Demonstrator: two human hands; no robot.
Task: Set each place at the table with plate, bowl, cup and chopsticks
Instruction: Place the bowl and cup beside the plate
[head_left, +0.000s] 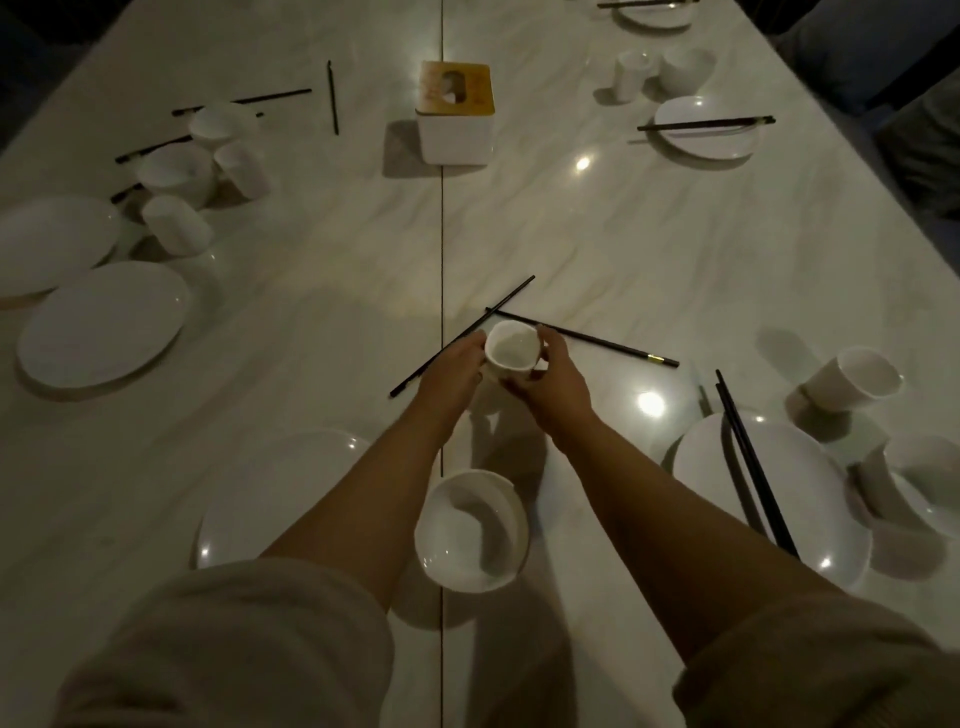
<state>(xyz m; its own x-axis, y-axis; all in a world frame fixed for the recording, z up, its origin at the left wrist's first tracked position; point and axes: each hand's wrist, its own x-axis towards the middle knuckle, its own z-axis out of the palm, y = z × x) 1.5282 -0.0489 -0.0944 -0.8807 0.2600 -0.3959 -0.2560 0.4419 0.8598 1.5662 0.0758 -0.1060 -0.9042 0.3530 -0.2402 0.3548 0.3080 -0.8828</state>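
Note:
Both my hands hold a small white cup (511, 347) above the middle of the table. My left hand (451, 375) grips its left side and my right hand (551, 376) curls round its right side and base. Two black chopsticks (597, 340) lie crossed on the table just behind the cup. Below my arms stand a white bowl (470, 530) and, partly hidden by my left forearm, a white plate (275, 499). To the right, a plate (810, 478) carries a pair of chopsticks (753, 462), with a cup (852, 379) and a bowl (930, 483) beside it.
At the left lie two plates (104, 322), several cups and bowls (179, 174) and scattered chopsticks (332, 96). A white tissue box (456, 111) stands at the centre back. Far right, a plate with chopsticks (706, 124), a cup (631, 73) and a bowl (685, 65).

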